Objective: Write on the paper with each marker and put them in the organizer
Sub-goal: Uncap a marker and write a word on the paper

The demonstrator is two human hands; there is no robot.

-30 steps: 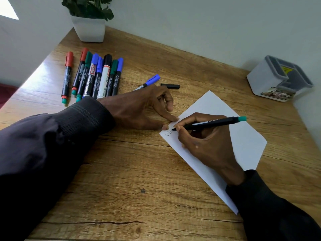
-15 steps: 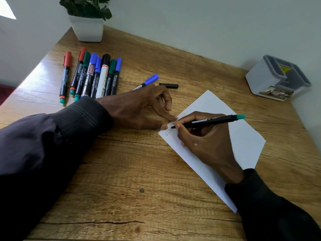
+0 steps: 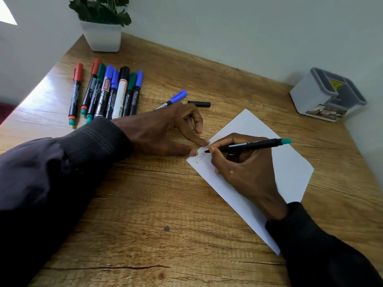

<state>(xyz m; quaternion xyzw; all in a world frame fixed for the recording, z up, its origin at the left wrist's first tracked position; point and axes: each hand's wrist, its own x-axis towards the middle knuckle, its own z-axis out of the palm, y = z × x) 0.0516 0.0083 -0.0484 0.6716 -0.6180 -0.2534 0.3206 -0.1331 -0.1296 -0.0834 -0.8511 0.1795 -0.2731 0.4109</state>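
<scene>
One more letter now trails our black marker (image 3: 246, 145), pinched in our right hand (image 3: 244, 168), while left fingertips (image 3: 204, 142) pin the paper (image 3: 290, 162) at nine o'clock; eight markers (image 3: 109, 94) wait.

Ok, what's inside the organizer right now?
The organizer by the wall shows dark compartments with no markers sticking out. Its depths are in shadow, so anything lying low can't be seen. A yellow label shows in one compartment.

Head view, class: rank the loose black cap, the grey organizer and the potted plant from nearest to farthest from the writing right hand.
1. Loose black cap: on the desk just beyond the left hand, up-left of the right hand.
2. Grey organizer: far right corner, by the wall.
3. Potted plant: far left corner, past the marker row.
</scene>
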